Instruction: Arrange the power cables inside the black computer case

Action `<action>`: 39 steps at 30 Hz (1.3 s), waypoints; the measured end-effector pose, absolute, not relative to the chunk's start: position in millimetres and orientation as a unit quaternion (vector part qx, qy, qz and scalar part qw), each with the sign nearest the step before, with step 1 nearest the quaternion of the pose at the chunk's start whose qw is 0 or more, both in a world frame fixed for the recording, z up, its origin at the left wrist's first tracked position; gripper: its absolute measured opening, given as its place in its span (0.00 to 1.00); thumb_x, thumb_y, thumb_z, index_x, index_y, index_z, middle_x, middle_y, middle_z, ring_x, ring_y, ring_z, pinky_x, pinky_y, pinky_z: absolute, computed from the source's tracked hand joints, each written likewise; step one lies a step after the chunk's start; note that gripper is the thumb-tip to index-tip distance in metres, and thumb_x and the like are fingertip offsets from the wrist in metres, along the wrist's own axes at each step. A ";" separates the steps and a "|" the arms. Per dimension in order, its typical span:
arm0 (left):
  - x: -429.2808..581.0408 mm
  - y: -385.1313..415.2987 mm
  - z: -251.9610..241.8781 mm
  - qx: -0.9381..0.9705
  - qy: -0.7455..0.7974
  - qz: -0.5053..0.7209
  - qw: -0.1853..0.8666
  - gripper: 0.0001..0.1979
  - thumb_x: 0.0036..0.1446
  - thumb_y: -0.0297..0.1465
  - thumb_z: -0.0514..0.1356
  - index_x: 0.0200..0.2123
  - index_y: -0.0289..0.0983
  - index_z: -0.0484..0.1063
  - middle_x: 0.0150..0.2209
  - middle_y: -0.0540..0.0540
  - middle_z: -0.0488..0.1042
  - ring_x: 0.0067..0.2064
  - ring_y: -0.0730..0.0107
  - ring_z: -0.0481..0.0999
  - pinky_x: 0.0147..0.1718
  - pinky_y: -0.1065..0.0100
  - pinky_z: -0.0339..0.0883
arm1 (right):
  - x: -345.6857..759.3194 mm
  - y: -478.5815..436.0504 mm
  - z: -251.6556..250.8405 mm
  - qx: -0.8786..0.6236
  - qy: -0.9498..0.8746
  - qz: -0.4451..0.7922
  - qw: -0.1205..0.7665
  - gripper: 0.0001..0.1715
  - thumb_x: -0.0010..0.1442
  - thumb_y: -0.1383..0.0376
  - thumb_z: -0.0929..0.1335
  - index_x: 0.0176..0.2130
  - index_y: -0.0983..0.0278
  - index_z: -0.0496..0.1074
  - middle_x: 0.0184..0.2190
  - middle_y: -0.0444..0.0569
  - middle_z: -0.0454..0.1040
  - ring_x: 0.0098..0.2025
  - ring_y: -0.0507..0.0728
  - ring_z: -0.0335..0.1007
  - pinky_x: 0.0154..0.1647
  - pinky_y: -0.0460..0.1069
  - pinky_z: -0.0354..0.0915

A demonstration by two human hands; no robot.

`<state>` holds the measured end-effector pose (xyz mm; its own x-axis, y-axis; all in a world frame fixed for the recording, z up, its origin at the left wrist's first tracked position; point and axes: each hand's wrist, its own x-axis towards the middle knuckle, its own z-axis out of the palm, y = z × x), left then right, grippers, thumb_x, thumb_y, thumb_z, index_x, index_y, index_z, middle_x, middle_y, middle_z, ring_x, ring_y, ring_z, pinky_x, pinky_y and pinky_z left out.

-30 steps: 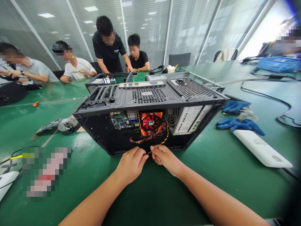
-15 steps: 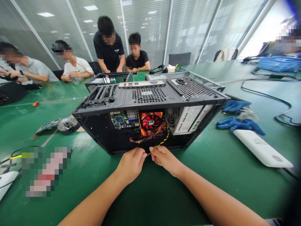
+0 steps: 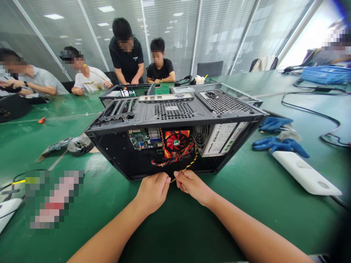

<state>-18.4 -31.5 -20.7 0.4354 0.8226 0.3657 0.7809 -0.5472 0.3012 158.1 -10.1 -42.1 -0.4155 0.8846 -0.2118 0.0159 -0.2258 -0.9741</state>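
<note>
A black computer case (image 3: pixel 153 123) lies in front of me with its open side facing me. Inside it are a green motherboard (image 3: pixel 140 138), a red fan (image 3: pixel 177 141) and a power supply (image 3: pixel 223 138) with a white label. From the case runs a twisted yellow-and-black cable (image 3: pixel 195 157), which passes between my hands. My left hand (image 3: pixel 154 190) is closed on its end, the fingertips hiding whatever is there. Close beside it, my right hand (image 3: pixel 192 184) pinches the same cable. Below the fan hangs a multicoloured wire bundle (image 3: pixel 172 160).
Blue gloves (image 3: pixel 285 144) and a white power strip (image 3: pixel 307 173) lie to the right. Another open case (image 3: pixel 127 90) stands behind, near a standing person (image 3: pixel 127 54). More people sit along the far side. A blue basket (image 3: pixel 326 75) sits far right, with black cables around it.
My hands and the cable stay almost where they were. Across the table, a seated person in white has spread their hands apart.
</note>
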 end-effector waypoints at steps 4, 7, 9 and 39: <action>-17.4 -30.6 -21.5 0.827 0.491 0.253 0.104 0.15 0.67 0.32 0.46 0.27 0.38 0.62 0.22 0.51 0.65 0.23 0.74 0.65 0.25 0.71 0.56 | 158.2 -9.9 -41.0 -0.420 -0.540 0.653 0.325 0.31 0.59 0.43 0.62 0.19 0.64 0.63 0.11 0.36 0.50 0.16 0.47 0.43 0.19 0.47 0.41; -17.5 -29.5 -21.0 0.812 0.499 0.257 0.158 0.17 0.67 0.33 0.45 0.26 0.38 0.61 0.21 0.53 0.64 0.22 0.75 0.64 0.25 0.71 0.55 | 158.3 -10.0 -40.0 -0.418 -0.542 0.651 0.327 0.31 0.59 0.43 0.62 0.20 0.64 0.64 0.11 0.36 0.51 0.16 0.47 0.43 0.19 0.47 0.41; -18.4 -29.3 -20.6 0.811 0.499 0.259 0.165 0.16 0.68 0.33 0.45 0.28 0.37 0.63 0.22 0.52 0.66 0.24 0.74 0.66 0.26 0.71 0.57 | 158.3 -10.1 -39.0 -0.419 -0.537 0.652 0.333 0.30 0.59 0.44 0.63 0.20 0.64 0.64 0.11 0.36 0.51 0.16 0.46 0.43 0.19 0.47 0.41; -24.2 -29.5 -21.2 0.843 0.460 0.278 0.020 0.11 0.66 0.32 0.50 0.36 0.35 0.70 0.28 0.47 0.70 0.29 0.70 0.69 0.30 0.68 0.63 | 159.0 -9.4 -39.0 -0.435 -0.542 0.627 0.351 0.27 0.61 0.46 0.62 0.23 0.64 0.66 0.11 0.38 0.57 0.15 0.48 0.51 0.21 0.46 0.48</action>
